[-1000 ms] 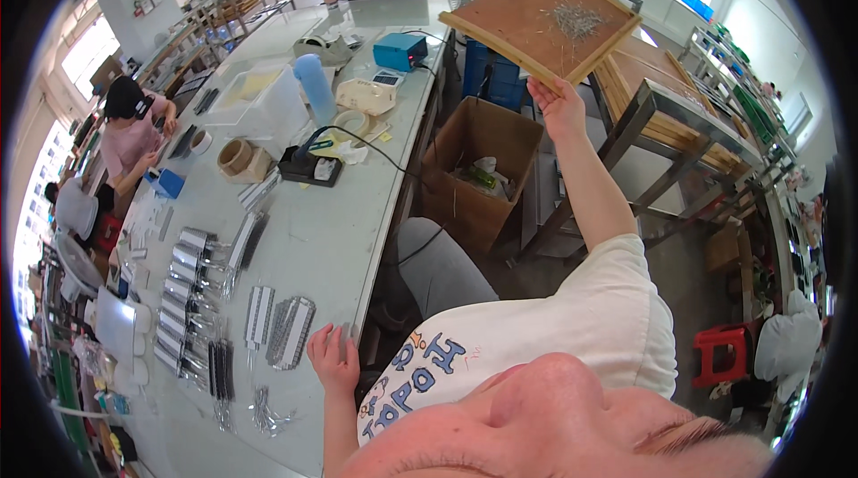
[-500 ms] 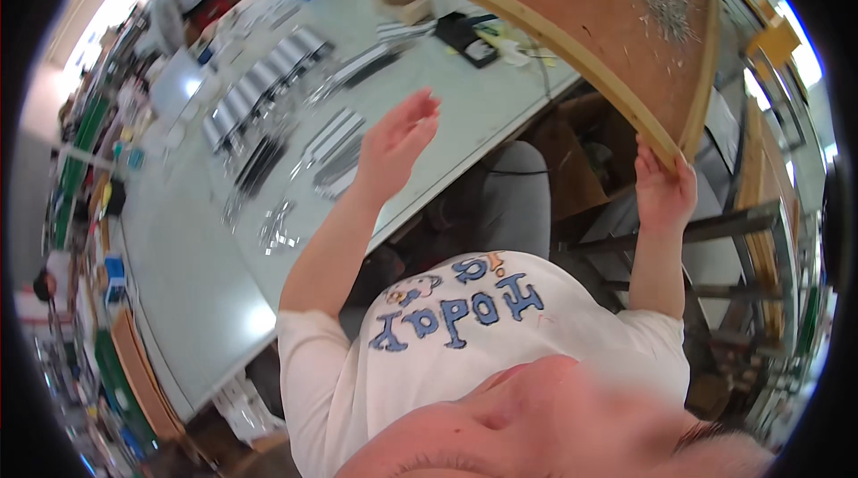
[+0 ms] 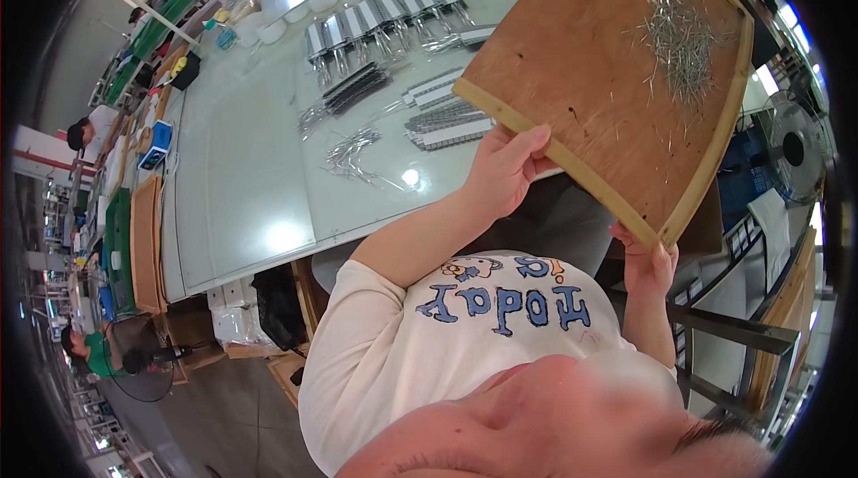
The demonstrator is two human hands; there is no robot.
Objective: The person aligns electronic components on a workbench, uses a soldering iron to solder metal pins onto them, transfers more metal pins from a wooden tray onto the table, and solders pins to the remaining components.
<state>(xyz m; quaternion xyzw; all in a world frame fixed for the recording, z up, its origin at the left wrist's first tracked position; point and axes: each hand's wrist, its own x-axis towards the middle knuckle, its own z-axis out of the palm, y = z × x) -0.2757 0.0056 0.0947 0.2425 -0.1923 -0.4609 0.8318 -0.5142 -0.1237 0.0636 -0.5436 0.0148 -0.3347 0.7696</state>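
Both of my hands grip a brown wooden tray [image 3: 572, 76] with a pale wood rim. My left hand [image 3: 509, 165] is closed on the near rim, its thumb over the top edge. My right hand [image 3: 645, 265] holds the near right corner, fingers partly hidden under it. A loose heap of thin silvery metal pins [image 3: 684, 54] lies toward the tray's far right side. On the glass table left of the tray are a small pile of similar pins [image 3: 353, 156] and stacked grey-white strips [image 3: 447, 125].
A row of bundled metal strips [image 3: 384, 22] with wire ends lies farther back on the table [image 3: 241, 174], near a dark bundle [image 3: 353, 89]. A standing fan [image 3: 794, 149] is at the right. A metal frame [image 3: 742, 331] stands beside my right arm. Other people work at the far left.
My left hand has come from above the table to the tray's near rim and closed on it. The tray has shifted nearer to me, and my view has turned.
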